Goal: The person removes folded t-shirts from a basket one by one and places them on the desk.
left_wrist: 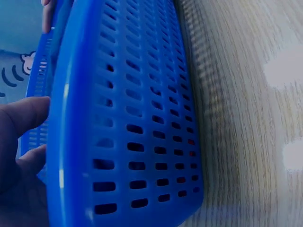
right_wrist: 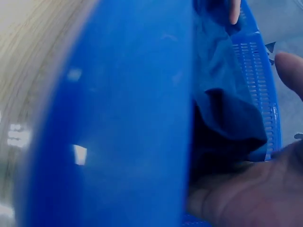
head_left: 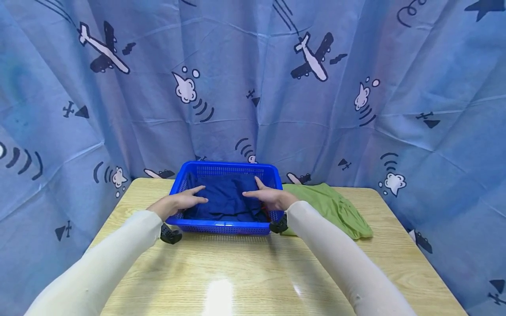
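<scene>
A blue plastic basket [head_left: 221, 227] with slotted walls stands on the table, and a dark navy cloth [head_left: 227, 195] lies spread inside it. My left hand [head_left: 183, 202] reaches over the basket's left end, fingers extended above or against the cloth's left side. Over the right end, my right hand [head_left: 272, 196] has its thumb and finger spread near the cloth's right edge. In the right wrist view, that hand [right_wrist: 251, 194] is beside the cloth [right_wrist: 227, 118], some fingertips hidden by the cloth and basket rim. Neither hand visibly grips anything.
A light green cloth [head_left: 336, 210] lies on the wooden table [head_left: 189, 272], right of the basket. Something red [head_left: 265, 210] shows at the basket's right inside, beside the navy cloth. A blue curtain [head_left: 237, 87] with airplane prints hangs behind the table.
</scene>
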A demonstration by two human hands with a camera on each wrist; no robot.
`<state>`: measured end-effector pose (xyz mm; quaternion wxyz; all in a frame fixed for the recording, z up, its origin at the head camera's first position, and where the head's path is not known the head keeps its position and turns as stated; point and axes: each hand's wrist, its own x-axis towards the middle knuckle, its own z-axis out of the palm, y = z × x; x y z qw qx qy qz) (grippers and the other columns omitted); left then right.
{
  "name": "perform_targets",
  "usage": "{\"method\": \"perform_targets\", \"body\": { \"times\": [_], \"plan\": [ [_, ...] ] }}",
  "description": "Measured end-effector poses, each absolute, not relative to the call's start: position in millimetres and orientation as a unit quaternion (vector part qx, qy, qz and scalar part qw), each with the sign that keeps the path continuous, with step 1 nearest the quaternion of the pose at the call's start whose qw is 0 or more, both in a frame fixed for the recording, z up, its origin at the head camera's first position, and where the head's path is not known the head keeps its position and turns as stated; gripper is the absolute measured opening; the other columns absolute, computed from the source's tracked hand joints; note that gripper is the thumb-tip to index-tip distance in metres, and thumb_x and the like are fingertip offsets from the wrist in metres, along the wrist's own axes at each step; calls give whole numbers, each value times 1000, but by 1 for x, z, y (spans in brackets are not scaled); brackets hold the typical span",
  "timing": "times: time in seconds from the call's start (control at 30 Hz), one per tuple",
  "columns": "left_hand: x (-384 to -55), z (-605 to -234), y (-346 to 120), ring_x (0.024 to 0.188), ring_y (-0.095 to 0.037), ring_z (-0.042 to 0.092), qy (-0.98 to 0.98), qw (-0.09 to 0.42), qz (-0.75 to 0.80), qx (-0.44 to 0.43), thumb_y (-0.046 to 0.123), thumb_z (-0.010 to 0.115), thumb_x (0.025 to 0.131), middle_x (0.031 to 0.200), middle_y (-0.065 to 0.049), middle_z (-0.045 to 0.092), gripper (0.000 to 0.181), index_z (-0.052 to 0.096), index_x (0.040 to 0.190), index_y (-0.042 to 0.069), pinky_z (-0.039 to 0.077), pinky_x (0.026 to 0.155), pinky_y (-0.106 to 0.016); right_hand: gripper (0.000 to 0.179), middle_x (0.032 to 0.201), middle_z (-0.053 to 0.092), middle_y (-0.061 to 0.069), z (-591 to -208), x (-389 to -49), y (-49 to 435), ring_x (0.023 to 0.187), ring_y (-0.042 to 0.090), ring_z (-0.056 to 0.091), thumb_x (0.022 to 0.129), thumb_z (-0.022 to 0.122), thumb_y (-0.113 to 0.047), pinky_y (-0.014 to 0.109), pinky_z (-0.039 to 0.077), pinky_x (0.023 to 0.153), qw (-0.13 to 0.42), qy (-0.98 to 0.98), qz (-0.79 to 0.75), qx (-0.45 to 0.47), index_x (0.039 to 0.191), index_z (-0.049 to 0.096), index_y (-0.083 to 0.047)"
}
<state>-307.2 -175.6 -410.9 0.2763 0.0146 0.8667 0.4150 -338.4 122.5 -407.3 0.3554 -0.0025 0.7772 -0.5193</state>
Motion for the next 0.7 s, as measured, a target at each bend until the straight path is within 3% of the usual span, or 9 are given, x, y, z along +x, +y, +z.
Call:
{"method": "perform_targets", "body": {
  "times": [0.17, 0.43, 0.7],
  "plan": [
    [-310, -415, -177, 156, -47, 4, 865, 275, 419, 7, 34, 53, 103, 170, -23, 3, 70, 20, 163, 19, 13, 123, -67, 93, 172, -11, 11, -411, -340, 117, 159, 39, -2, 99, 64, -35, 63, 10, 125, 376, 787, -488, -28, 163, -3, -37],
    [-310, -415, -182, 155, -50, 5, 861, 275, 427, 6, 34, 53, 103, 170, -23, 1, 72, 16, 164, 19, 14, 122, -69, 79, 173, -3, 9, -411, -340, 113, 159, 39, 6, 101, 61, -31, 62, 14, 125, 366, 793, -484, -52, 163, 12, -39],
    [-313, -419, -179, 156, -45, 8, 877, 235, 418, 40, 17, 61, 99, 167, -27, 12, 70, 28, 160, 11, 14, 125, -61, 66, 172, 5, 12, -412, -337, 109, 158, 38, 9, 103, 57, -14, 60, 17, 125, 344, 822, -445, -80, 160, 31, -31]
  ]
}}
